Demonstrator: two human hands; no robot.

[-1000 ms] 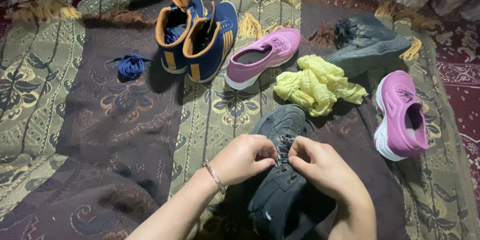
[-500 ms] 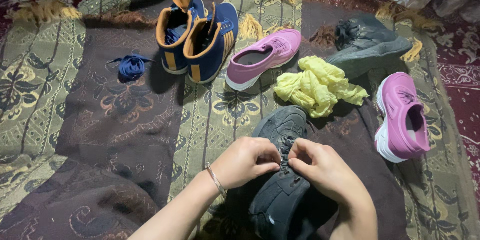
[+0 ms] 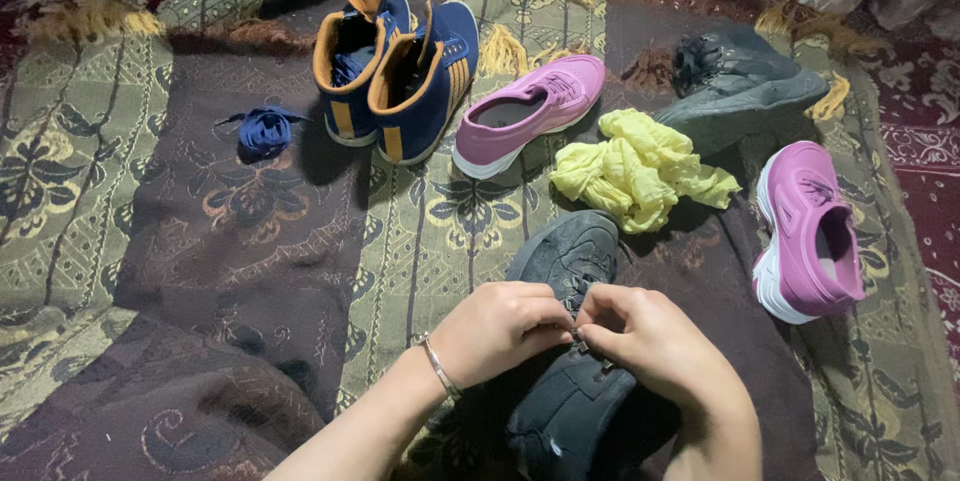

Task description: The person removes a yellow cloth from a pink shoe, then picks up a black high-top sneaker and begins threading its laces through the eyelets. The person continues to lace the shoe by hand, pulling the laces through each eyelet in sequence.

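A dark grey shoe (image 3: 565,261) lies in front of me with its toe pointing away. My left hand (image 3: 495,329) and my right hand (image 3: 650,341) meet over its lacing, and the fingertips of both pinch the dark lace at the middle of the shoe. A thin bracelet sits on my left wrist. The heel end of the shoe rests near my lap, and my hands partly hide its tongue.
On the patterned cloth lie a pair of blue-and-orange high-top boots (image 3: 395,66), a coiled blue lace (image 3: 262,131), two pink sneakers (image 3: 525,111) (image 3: 808,231), a crumpled yellow cloth (image 3: 635,169) and a second dark grey shoe (image 3: 740,86). Red carpet borders the cloth.
Both hands have slid a little toward me along the lacing and down in view, still pinching the lace. The other things have not moved.
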